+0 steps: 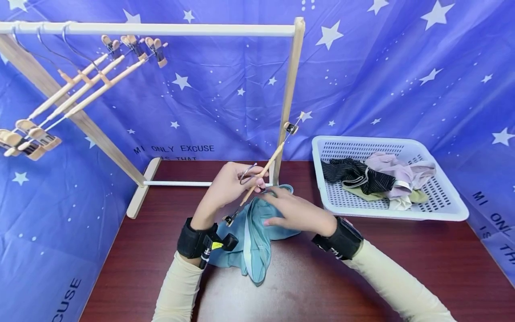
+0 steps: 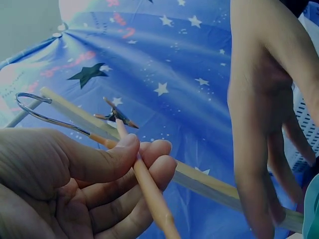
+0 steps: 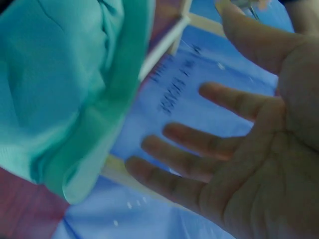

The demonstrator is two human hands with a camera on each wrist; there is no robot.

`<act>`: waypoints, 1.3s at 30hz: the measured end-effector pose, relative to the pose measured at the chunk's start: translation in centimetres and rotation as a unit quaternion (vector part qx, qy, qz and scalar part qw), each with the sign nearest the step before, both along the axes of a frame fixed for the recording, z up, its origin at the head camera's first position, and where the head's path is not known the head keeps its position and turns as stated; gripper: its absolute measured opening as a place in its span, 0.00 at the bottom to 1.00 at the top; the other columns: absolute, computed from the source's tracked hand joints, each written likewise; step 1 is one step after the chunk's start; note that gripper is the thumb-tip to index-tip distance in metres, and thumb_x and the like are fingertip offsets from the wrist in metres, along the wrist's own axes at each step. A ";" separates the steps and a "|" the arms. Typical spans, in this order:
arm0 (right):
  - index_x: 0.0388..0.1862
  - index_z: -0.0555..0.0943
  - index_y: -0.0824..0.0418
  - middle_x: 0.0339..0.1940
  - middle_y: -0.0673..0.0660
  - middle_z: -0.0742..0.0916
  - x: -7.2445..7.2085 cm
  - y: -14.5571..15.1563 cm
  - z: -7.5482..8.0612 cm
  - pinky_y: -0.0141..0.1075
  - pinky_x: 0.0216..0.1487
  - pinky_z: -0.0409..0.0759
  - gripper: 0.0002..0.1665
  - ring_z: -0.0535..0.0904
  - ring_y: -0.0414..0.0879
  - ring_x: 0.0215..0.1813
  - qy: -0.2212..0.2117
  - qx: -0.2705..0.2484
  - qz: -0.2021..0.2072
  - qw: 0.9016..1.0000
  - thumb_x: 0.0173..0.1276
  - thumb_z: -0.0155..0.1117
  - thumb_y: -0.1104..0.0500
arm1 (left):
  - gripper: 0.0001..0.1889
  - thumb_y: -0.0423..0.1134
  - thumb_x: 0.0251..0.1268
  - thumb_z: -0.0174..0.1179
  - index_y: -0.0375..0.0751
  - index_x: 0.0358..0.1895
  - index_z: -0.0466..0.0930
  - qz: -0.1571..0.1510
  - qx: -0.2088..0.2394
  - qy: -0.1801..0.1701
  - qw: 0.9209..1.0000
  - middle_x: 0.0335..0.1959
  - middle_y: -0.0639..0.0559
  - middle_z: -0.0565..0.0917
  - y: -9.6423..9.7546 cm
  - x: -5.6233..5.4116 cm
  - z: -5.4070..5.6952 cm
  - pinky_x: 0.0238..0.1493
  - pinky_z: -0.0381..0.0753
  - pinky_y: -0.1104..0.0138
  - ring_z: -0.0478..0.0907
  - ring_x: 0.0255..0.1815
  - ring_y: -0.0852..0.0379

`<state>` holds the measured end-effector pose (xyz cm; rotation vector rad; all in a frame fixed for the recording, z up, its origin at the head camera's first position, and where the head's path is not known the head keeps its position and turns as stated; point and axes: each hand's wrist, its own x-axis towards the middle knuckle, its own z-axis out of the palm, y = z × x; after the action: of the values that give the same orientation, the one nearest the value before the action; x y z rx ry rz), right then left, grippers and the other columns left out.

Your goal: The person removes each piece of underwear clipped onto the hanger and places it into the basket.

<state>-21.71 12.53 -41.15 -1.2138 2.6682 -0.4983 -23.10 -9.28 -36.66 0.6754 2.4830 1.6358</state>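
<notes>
My left hand (image 1: 230, 187) pinches a wooden clip hanger (image 1: 272, 161) near its middle, between thumb and fingers. The hanger tilts over the table, its metal hook (image 2: 55, 115) pointing away beside the thumb in the left wrist view. One clip (image 1: 290, 128) is at its upper end and another (image 1: 228, 220) at the lower end, near the cloth. Below lies a crumpled teal garment (image 1: 257, 241) with a pale stripe. My right hand (image 1: 299, 212) hovers over the garment's right side with fingers spread; in the right wrist view its palm (image 3: 269, 164) holds nothing.
A wooden rack (image 1: 225, 30) stands at the back left, with several clip hangers (image 1: 86, 85) on its bar. At the right a white perforated basket (image 1: 390, 214) holds crumpled clothes, among them a black striped piece (image 1: 358, 174). A starred blue curtain (image 1: 225, 89) hangs behind.
</notes>
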 end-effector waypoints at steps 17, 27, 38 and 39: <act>0.82 0.60 0.49 0.84 0.64 0.57 0.1 -5.1 -2.6 0.68 0.75 0.60 0.60 0.46 0.70 0.83 -0.047 0.175 0.001 0.983 0.59 0.63 0.22 | 0.12 0.32 0.71 0.63 0.32 0.54 0.86 0.004 0.054 -0.060 0.997 0.37 0.36 0.90 0.1 0.3 -0.3 0.42 0.88 0.60 0.89 0.35 0.51; 0.81 0.61 0.47 0.81 0.69 0.62 0.0 -5.3 -4.2 0.70 0.69 0.67 0.62 0.59 0.73 0.78 -0.067 0.210 -0.002 0.975 0.52 0.80 0.34 | 0.13 0.31 0.70 0.64 0.28 0.54 0.85 -0.009 0.046 -0.024 0.999 0.35 0.37 0.90 -0.2 0.0 -0.4 0.34 0.84 0.71 0.90 0.36 0.46; 0.69 0.77 0.50 0.67 0.66 0.78 0.0 -4.7 -4.4 0.52 0.52 0.85 0.39 0.77 0.63 0.60 0.021 0.186 0.045 0.981 0.59 0.79 0.44 | 0.14 0.29 0.69 0.64 0.29 0.55 0.85 -0.013 0.056 -0.030 0.998 0.37 0.36 0.90 -0.2 -0.1 -0.4 0.36 0.86 0.67 0.90 0.36 0.44; 0.66 0.78 0.51 0.65 0.65 0.79 0.1 -4.7 -4.5 0.51 0.49 0.85 0.37 0.78 0.61 0.57 0.035 0.184 0.051 0.981 0.60 0.78 0.45 | 0.13 0.29 0.69 0.64 0.29 0.54 0.85 -0.012 0.056 -0.030 0.998 0.37 0.36 0.90 -0.2 -0.1 -0.5 0.36 0.87 0.66 0.90 0.36 0.43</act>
<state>-21.64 7.81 -45.65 -1.2616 2.5787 0.0554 -23.18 -9.52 -37.15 0.6561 2.3484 1.7697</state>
